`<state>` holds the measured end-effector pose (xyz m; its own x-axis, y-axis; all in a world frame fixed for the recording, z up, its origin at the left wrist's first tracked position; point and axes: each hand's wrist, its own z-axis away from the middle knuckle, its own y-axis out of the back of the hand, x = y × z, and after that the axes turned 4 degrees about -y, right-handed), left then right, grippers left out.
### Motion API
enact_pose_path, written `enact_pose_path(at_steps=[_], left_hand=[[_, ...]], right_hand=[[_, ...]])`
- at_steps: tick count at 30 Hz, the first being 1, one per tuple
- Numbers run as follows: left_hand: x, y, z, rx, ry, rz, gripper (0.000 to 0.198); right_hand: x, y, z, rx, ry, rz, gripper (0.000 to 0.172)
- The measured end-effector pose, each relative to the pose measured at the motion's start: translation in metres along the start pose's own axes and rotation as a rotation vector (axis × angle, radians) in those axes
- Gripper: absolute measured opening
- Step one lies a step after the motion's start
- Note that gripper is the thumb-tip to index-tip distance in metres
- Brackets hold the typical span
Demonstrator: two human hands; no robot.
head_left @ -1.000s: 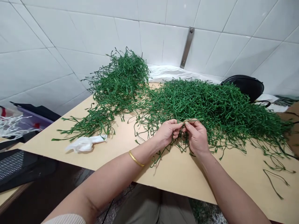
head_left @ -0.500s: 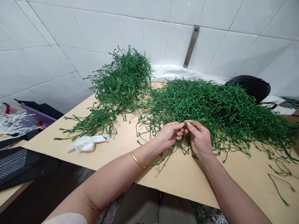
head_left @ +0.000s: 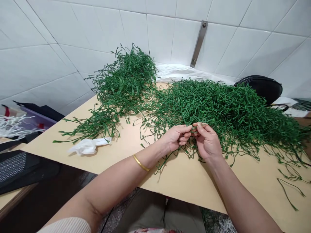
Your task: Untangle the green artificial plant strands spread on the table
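Observation:
My left hand (head_left: 178,137) and my right hand (head_left: 207,140) meet at the front of a large heap of green cords (head_left: 218,106). Between the fingertips of both hands a thin green cord (head_left: 193,128) is pinched, its middle partly hidden by the fingers. Below my left hand a green strand (head_left: 161,163) hangs toward the tabletop; whether it is the same cord, I cannot tell. The cords are thin and string-like, with small knotted or frayed ends. A gold bangle (head_left: 141,162) circles my left wrist.
A second pile of green cords (head_left: 128,77) lies at the back left of the tan table (head_left: 116,161). Near its left edge sits crumpled white plastic (head_left: 87,147). A black bag (head_left: 261,88) stands at the back right. White cords (head_left: 14,127) lie beyond the table at left.
My hands stay pinched together at nearly the same spot, and the cord end that stuck out over my right fingers no longer shows. The view has shifted slightly.

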<state>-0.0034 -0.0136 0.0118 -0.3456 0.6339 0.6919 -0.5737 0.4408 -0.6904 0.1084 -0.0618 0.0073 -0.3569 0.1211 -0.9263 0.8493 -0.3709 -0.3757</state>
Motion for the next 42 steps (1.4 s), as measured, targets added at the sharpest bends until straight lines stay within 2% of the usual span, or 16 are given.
enact_pose_path(at_steps=[3,7,9,13,16,19,21,24,27,29,31,35,40,42], left_hand=[[-0.003,-0.003,-0.001,0.077,-0.011,0.011,0.012],[-0.007,-0.008,-0.001,0.14,-0.051,0.052,0.024],[-0.009,-0.01,-0.001,0.163,-0.065,0.071,0.028],[-0.011,-0.013,0.001,0.195,-0.064,0.154,0.023],[-0.008,-0.015,0.002,0.162,-0.036,0.249,0.021],[-0.001,-0.016,0.006,0.107,-0.013,0.298,0.02],[0.004,-0.014,0.008,0.055,-0.013,0.28,0.02],[0.008,-0.011,0.009,0.051,-0.038,0.215,0.017],[0.008,-0.008,0.008,0.069,-0.051,0.189,0.012],[0.006,-0.006,0.007,0.023,-0.044,0.191,0.012],[0.006,-0.006,0.008,-0.028,-0.032,0.194,0.014],[0.004,-0.007,0.012,-0.084,-0.018,0.203,0.009],[0.003,-0.008,0.011,-0.109,0.043,0.205,0.023],[0.004,-0.006,0.007,-0.101,0.003,0.196,0.022]], right_hand=[[0.001,0.001,0.005,-0.031,0.203,0.263,0.012],[-0.003,0.004,0.013,-0.104,0.655,0.822,0.013],[-0.005,0.006,0.015,-0.141,0.825,0.991,0.013],[-0.005,0.006,0.014,-0.18,1.01,1.12,0.016],[-0.004,0.005,0.015,-0.19,1.041,1.109,0.018],[-0.005,0.0,0.018,-0.147,0.992,1.028,0.018],[-0.006,-0.005,0.02,-0.084,0.902,0.91,0.016],[-0.005,-0.014,0.021,-0.048,0.652,0.634,0.012],[-0.002,-0.021,0.015,-0.02,0.338,0.244,0.006],[-0.001,-0.022,0.011,0.02,0.136,0.001,0.01],[-0.003,-0.022,0.007,0.027,-0.005,-0.129,0.017],[-0.013,-0.02,0.006,-0.033,-0.072,-0.164,0.021],[-0.019,-0.017,0.006,-0.139,-0.124,-0.196,0.023],[-0.018,-0.016,0.004,-0.138,-0.093,-0.19,0.022]])
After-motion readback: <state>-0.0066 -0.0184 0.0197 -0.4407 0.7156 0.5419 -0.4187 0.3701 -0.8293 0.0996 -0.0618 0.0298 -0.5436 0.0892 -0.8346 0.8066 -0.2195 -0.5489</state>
